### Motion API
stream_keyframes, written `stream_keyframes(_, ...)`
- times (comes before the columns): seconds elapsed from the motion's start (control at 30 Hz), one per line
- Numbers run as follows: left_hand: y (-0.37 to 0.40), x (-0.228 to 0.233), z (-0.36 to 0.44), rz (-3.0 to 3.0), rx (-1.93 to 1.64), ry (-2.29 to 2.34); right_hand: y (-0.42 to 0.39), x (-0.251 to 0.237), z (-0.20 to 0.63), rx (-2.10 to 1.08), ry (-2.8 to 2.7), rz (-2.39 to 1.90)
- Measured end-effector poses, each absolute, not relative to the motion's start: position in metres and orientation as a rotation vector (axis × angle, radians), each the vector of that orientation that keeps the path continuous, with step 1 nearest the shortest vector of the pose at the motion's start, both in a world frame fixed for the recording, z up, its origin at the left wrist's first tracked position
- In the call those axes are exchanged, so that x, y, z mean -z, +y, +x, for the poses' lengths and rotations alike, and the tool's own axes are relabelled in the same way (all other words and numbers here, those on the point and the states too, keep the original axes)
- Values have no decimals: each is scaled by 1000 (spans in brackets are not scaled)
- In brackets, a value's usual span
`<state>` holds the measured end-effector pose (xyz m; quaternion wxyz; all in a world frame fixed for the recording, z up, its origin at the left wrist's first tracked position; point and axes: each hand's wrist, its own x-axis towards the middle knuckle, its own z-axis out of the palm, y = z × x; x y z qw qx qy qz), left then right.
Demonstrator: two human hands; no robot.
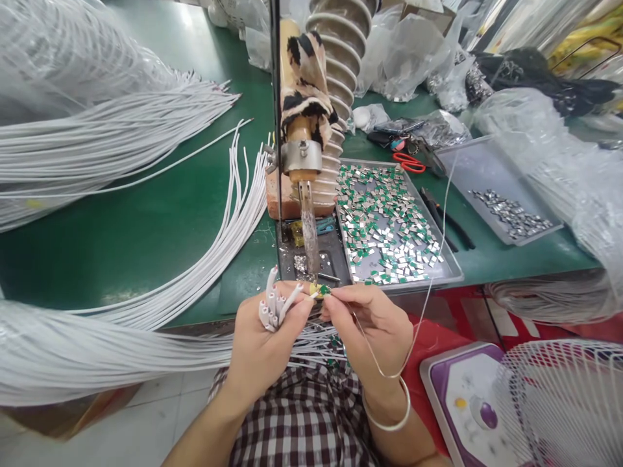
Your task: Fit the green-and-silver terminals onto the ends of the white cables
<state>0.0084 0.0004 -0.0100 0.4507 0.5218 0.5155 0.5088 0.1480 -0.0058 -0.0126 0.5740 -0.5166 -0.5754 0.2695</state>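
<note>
My left hand (265,340) is closed round several white cables (272,308), their cut ends poking up from the fist. Between its thumb and forefinger one cable end points right, toward a small green circuit board (323,290). My right hand (367,324) pinches that board at its fingertips. A thin strand of solder wire (422,324) loops from the right fingers and rises over the table's right side. Just above the fingertips hangs the tip of a clamped soldering iron (309,240), pointing down. Where the cable meets the board is too small to make out.
A tray of small green-and-silver boards (460,275) lies right of the iron; a second tray (487,155) holds small metal parts. Black-handled pliers (448,220) and red-handled scissors (409,162) lie near. White cable bundles (117,149) fill the left. A fan (564,395) stands at lower right.
</note>
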Motion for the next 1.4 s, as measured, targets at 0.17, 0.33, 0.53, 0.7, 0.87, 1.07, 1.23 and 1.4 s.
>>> stream_keyframes(0.17, 1, 8, 9, 1239, -1268, 1229, -7, 11, 145, -611, -1358, -1202)
stream_keyframes(0.33, -2, 9, 7, 1257, -1280, 1246, -11, 12, 147, -650, -1403, -1196)
stream_keyframes(0.53, -13, 13, -2, 1152, -1297, 1211, 10, 16, 157, -243, -1639, -1266)
stream_keyframes(0.7, -23, 11, -9, 1177, -1327, 1167, 38, 17, 158, 61, -2078, -1366)
stream_keyframes(0.87, -30, 3, -10, 1167, -1372, 1208, 36, 13, 158, -77, -1908, -1137)
stream_keyframes(1.07, -32, -2, -9, 1180, -1379, 1220, 26, 8, 161, -143, -1742, -1007)
stream_keyframes(1.23, -33, 1, -7, 1159, -1344, 1245, 23, 8, 162, -89, -1747, -1013)
stream_keyframes(1.4, -35, 8, -5, 1119, -1316, 1254, 19, 4, 160, 73, -1744, -1060)
